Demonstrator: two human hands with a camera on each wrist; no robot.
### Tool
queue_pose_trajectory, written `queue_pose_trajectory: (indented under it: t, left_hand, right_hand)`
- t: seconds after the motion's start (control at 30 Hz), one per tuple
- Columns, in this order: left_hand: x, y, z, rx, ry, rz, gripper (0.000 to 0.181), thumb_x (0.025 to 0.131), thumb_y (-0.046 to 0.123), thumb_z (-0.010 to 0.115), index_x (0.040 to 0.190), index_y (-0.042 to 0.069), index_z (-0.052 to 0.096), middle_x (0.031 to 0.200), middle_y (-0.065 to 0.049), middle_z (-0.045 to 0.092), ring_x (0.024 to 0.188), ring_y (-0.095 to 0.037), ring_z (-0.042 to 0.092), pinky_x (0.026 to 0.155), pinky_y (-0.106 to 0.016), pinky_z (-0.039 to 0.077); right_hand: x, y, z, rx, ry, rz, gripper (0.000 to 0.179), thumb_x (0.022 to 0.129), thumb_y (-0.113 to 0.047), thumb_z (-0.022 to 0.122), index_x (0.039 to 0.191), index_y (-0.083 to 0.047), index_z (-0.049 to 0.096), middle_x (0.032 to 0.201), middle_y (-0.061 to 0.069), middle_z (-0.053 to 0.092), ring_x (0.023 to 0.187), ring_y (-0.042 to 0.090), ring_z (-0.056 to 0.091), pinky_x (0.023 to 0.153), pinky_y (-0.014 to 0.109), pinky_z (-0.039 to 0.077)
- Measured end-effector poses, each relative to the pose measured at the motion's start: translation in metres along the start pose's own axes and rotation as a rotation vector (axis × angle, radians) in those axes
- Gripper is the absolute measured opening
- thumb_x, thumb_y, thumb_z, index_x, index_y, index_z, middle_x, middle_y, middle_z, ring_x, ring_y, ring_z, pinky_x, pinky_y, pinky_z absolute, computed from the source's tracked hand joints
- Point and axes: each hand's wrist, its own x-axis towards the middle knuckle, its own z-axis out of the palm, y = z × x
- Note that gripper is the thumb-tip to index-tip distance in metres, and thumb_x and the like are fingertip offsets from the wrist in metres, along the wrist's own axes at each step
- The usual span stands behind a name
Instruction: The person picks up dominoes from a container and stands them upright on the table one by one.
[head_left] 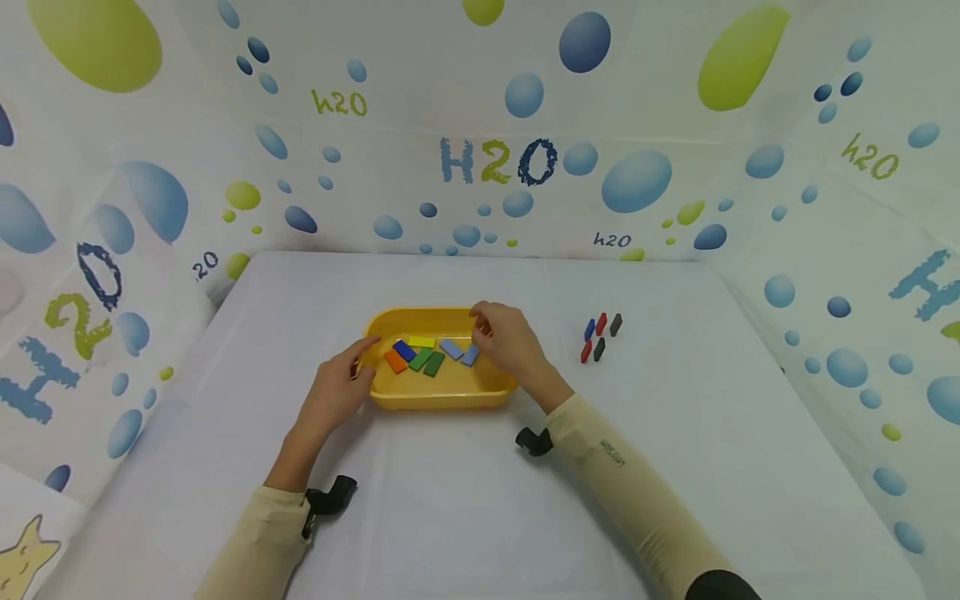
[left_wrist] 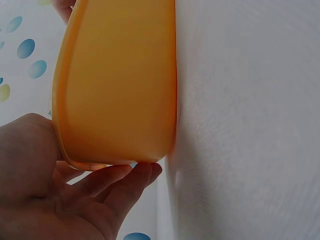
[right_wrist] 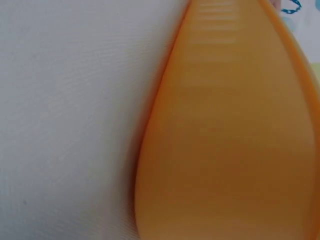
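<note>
A yellow plastic tray [head_left: 442, 402] sits on the white table and holds several small flat tiles: orange [head_left: 395, 361], dark blue [head_left: 404, 350], yellow [head_left: 422, 342], green [head_left: 433, 363] and light blue [head_left: 452, 349]. My left hand [head_left: 339, 392] grips the tray's left end, thumb at the rim and fingers against the outer wall, as the left wrist view shows. Over the tray's right side is my right hand [head_left: 510, 340], its fingers bent; whether anything is between the fingertips is hidden. The right wrist view shows mainly the tray's outer wall [right_wrist: 230, 130].
Right of the tray, several small blocks stand in two rows: blue [head_left: 589, 330], red [head_left: 602, 324] and black [head_left: 616, 325] at the back, red [head_left: 587, 352] and black [head_left: 599, 349] in front. A sheet printed with drops [head_left: 525, 96] rises behind the table.
</note>
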Motion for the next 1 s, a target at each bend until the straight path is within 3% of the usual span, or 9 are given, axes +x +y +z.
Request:
queue_pose_trajectory:
  t: [0.17,0.4,0.53,0.63,0.8,1.0]
  left_hand:
    - [0.000,-0.001,0.000,0.008,-0.001,-0.005,0.052,0.103,0.008,0.049,0.154,0.005,0.048,0.150,-0.029,0.049,0.103,-0.037,0.056,0.089,-0.050,0.052]
    - [0.001,-0.001,0.002,-0.009,-0.003,0.000,0.052,0.103,0.008,0.050,0.154,0.005,0.049,0.146,-0.028,0.053,0.092,-0.033,0.057,0.075,-0.040,0.050]
    - [0.000,0.000,0.002,-0.005,0.007,-0.003,0.051,0.103,0.008,0.051,0.154,0.006,0.050,0.146,-0.027,0.053,0.093,-0.033,0.057,0.076,-0.040,0.050]
    - [0.000,0.001,0.001,-0.009,0.006,-0.010,0.051,0.103,0.008,0.051,0.154,0.007,0.049,0.147,-0.027,0.052,0.096,-0.035,0.056,0.079,-0.042,0.051]
    - [0.000,0.003,0.000,-0.012,-0.001,-0.013,0.052,0.103,0.007,0.050,0.154,0.006,0.049,0.150,-0.028,0.049,0.104,-0.037,0.056,0.087,-0.047,0.053]
    - [0.000,0.002,0.001,-0.012,0.008,-0.008,0.051,0.103,0.008,0.051,0.153,0.006,0.050,0.147,-0.028,0.052,0.099,-0.035,0.057,0.080,-0.042,0.052]
  right_hand:
    - [0.003,0.001,0.008,-0.027,-0.024,0.027,0.025,0.096,-0.003,0.068,0.121,-0.001,0.070,0.097,0.006,0.070,0.084,0.020,0.061,0.080,0.030,0.055]
    - [0.010,0.003,0.016,-0.109,-0.105,0.142,0.029,0.098,-0.008,0.069,0.126,-0.004,0.067,0.095,0.005,0.067,0.081,0.020,0.060,0.076,0.030,0.055]
    - [0.016,0.002,0.020,-0.175,-0.158,0.170,0.032,0.098,-0.012,0.071,0.128,-0.004,0.067,0.099,0.005,0.069,0.084,0.020,0.060,0.082,0.032,0.055]
    - [0.019,0.002,0.024,-0.248,-0.189,0.168,0.027,0.098,-0.015,0.071,0.123,-0.005,0.068,0.099,0.005,0.069,0.083,0.019,0.059,0.081,0.032,0.054]
    - [0.021,0.002,0.028,-0.326,-0.222,0.171,0.010,0.098,-0.015,0.067,0.102,-0.007,0.065,0.081,0.006,0.061,0.069,0.019,0.056,0.061,0.030,0.047]
    - [0.020,0.003,0.033,-0.362,-0.226,0.179,0.012,0.098,-0.019,0.068,0.098,-0.008,0.063,0.077,0.004,0.058,0.066,0.019,0.056,0.058,0.029,0.044]
